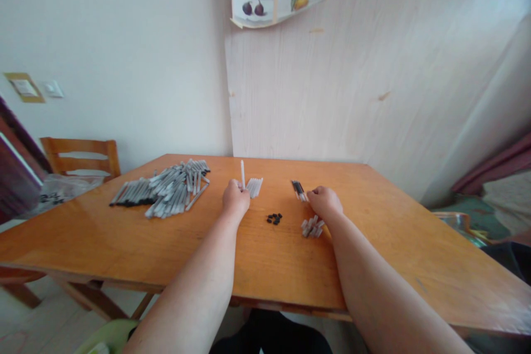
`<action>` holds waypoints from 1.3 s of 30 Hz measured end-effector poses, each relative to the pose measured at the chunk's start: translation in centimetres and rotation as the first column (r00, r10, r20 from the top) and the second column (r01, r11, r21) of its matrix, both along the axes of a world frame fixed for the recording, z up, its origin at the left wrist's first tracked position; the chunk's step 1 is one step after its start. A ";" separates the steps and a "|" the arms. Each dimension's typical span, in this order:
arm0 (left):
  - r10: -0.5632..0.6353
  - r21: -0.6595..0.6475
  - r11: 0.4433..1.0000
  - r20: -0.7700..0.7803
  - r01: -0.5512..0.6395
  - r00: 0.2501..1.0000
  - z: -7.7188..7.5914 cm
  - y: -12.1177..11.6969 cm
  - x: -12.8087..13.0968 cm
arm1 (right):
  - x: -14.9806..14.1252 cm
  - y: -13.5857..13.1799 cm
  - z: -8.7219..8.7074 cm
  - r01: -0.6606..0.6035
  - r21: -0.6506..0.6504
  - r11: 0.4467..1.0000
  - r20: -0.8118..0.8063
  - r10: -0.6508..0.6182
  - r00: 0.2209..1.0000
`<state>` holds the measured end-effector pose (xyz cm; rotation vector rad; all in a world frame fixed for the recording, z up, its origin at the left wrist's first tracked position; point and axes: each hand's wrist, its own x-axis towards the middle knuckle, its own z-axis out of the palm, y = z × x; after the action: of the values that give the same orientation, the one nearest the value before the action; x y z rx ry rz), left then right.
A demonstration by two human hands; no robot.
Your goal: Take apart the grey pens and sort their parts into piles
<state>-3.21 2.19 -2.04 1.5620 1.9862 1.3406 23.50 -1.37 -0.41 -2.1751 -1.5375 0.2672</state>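
Note:
My left hand (pixel 236 197) is closed around a whitish translucent pen barrel (pixel 243 174), which stands upright above the fingers. Just right of it, several similar pen barrels (pixel 254 187) lie side by side on the table. My right hand (pixel 327 202) has its fingertips pinched at the near, pale end of a few black pen refills (pixel 297 189); its palm faces down and hides part of the grip. Between the hands lie several small black plugs (pixel 274 219). A small heap of clear pen caps (pixel 312 227) rests below my right hand, partly beside the wrist.
A large pile of grey-white pens (pixel 174 188), some with black ends, covers the left of the wooden table (pixel 282 271). Behind that side stand a wooden chair (pixel 81 146) and a clear plastic bag (pixel 62 191). A wall meets the table's far edge.

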 end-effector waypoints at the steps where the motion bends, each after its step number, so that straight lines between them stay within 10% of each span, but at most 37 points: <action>1: -0.014 -0.011 1.000 -0.058 0.014 0.998 0.1 -0.1 -0.1 | 0.0 0.0 0.0 0.000 0.007 1.000 -0.002 0.000 1.000; 17: -0.038 -0.031 0.999 -0.368 0.028 0.929 -0.5 0.0 -0.7 | -0.2 0.1 -0.2 0.001 0.039 0.999 -0.034 0.000 0.999; 39: -0.019 0.011 1.000 -0.351 0.025 0.936 -0.7 0.2 -0.7 | -0.5 -0.3 0.7 0.043 0.080 0.996 -0.050 -0.039 0.998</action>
<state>-3.89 2.38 -2.71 1.9392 2.1511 1.1313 22.97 -1.70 0.26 -2.1188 -1.4503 0.2386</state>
